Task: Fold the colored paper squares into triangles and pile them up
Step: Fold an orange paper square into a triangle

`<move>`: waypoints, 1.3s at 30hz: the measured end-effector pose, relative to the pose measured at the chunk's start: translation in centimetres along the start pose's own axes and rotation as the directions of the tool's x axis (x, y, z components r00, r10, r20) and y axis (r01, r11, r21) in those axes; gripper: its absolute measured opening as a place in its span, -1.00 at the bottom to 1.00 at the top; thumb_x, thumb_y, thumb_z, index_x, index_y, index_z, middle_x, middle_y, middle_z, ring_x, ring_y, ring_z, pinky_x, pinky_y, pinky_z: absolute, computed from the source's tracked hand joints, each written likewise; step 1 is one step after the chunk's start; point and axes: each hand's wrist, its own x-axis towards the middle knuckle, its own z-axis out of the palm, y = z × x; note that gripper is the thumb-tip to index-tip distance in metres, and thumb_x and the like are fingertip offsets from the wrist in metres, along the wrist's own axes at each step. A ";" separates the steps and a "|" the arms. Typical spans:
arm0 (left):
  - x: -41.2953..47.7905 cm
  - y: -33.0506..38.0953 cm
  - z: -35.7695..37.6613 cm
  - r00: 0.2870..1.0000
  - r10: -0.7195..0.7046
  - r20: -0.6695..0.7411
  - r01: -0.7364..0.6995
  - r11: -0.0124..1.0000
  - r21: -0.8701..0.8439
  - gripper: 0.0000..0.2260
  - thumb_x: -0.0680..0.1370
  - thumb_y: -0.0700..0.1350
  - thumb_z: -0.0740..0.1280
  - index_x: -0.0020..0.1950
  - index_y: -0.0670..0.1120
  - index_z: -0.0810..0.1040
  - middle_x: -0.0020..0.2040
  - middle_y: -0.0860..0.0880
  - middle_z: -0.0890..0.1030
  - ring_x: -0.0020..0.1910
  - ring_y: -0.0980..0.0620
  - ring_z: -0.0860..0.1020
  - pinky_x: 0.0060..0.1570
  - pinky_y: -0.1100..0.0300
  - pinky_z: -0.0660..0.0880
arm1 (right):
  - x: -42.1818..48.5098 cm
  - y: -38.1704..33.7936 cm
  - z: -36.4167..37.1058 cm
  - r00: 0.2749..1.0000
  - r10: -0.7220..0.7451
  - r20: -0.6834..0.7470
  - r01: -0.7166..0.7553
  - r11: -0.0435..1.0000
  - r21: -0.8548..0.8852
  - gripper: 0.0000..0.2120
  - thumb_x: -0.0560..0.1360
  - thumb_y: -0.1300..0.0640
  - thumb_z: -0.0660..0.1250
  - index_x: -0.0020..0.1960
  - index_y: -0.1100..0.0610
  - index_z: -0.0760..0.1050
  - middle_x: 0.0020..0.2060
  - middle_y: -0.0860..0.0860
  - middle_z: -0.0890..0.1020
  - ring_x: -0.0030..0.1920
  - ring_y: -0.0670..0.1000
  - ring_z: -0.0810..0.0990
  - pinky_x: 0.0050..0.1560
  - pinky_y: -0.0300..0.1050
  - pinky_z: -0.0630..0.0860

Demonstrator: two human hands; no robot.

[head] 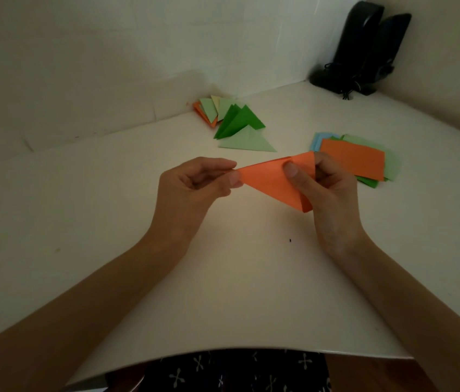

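Dark patterned cloth [237, 372] at 6 o'clock marks the person's lap below the edge of the white table [237, 292]; both bare forearms reach from there toward the middle of the view.

Left hand [192, 185]: thumb and forefinger pinch the sharp tip of the orange paper [271, 179], and the other fingers curl loosely under.

Right hand [327, 193]: the thumb presses on the upper face of the wide end, and the fingers close behind it, so this hand also grasps the sheet.

The orange paper is already doubled into a triangle and appears to be lifted off the table between the two hands. Its long axis runs from 9 o'clock, at the tip, to 3 o'clock, at the broad end. At its lower right corner the two layers gape a little, so the crease probably wants one more pinch.

Stack of unfolded squares [353, 159]: at 2 o'clock from the held sheet, just beyond the right hand, with an orange square on top and green and blue edges showing beneath.

Pile of folded triangles [231, 120]: at 11 o'clock from the held sheet and nearer the left hand. It holds dark green, pale green, yellow and orange pieces, loosely fanned, with a pale green triangle [248, 142] lying nearest. Delivery therefore means a carry away from the body toward 11 o'clock.

Black speakers [364, 49] stand in the far corner at 1 o'clock.
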 end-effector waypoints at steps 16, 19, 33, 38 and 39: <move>-1.2 -1.5 0.0 0.772 0.322 0.548 -0.636 0.378 0.673 -0.77 0.52 -0.05 0.23 0.02 -0.09 0.63 0.04 0.00 0.62 -0.04 0.04 0.55 -0.10 0.20 0.46 | 1.0 1.6 -1.4 0.989 0.124 0.081 -0.051 0.797 -0.602 -0.83 0.48 0.10 0.38 -0.15 0.22 0.57 -0.23 0.13 0.61 -0.23 0.03 0.53 -0.14 -0.10 0.44; -1.5 -2.0 0.4 0.765 0.171 0.621 -0.640 0.314 0.701 -0.69 0.53 0.03 0.17 0.05 -0.11 0.61 0.07 -0.03 0.61 -0.05 0.01 0.54 -0.09 0.24 0.36 | 1.2 1.8 -1.5 0.984 0.145 0.105 -0.039 0.746 -0.665 -0.83 0.48 0.09 0.37 -0.19 0.18 0.53 -0.32 0.04 0.55 -0.29 0.02 0.48 -0.21 -0.16 0.38; -1.4 -1.9 0.6 0.837 -0.052 0.545 -0.497 0.345 0.796 -0.53 0.49 0.11 0.07 0.16 -0.17 0.53 0.10 -0.10 0.56 -0.04 -0.07 0.56 -0.02 0.16 0.46 | 1.4 2.5 -1.6 0.980 0.121 0.160 0.068 0.546 -0.835 -0.69 0.51 0.04 0.33 -0.32 0.01 0.26 -0.35 -0.12 0.32 -0.11 0.03 0.32 -0.19 -0.15 0.10; -1.4 -1.5 0.5 0.835 -0.067 0.546 -0.505 0.302 0.809 -0.55 0.55 0.08 0.07 0.27 -0.13 0.52 0.27 -0.08 0.53 0.15 -0.06 0.54 0.24 0.15 0.35 | 1.4 2.4 -1.3 0.980 0.152 0.129 0.047 0.456 -0.889 -0.73 0.51 -0.01 0.32 -0.27 0.05 0.31 -0.27 -0.06 0.38 -0.06 0.06 0.34 -0.12 -0.10 0.19; -1.4 -1.5 0.5 0.832 -0.081 0.549 -0.510 0.278 0.814 -0.58 0.58 0.06 0.09 0.36 -0.09 0.45 0.35 -0.04 0.46 0.25 0.00 0.47 0.33 0.18 0.22 | 1.3 2.2 -1.2 0.988 0.111 0.109 0.050 0.440 -0.896 -0.81 0.49 0.00 0.34 -0.16 0.07 0.39 -0.18 -0.02 0.43 -0.01 0.07 0.35 -0.07 -0.10 0.24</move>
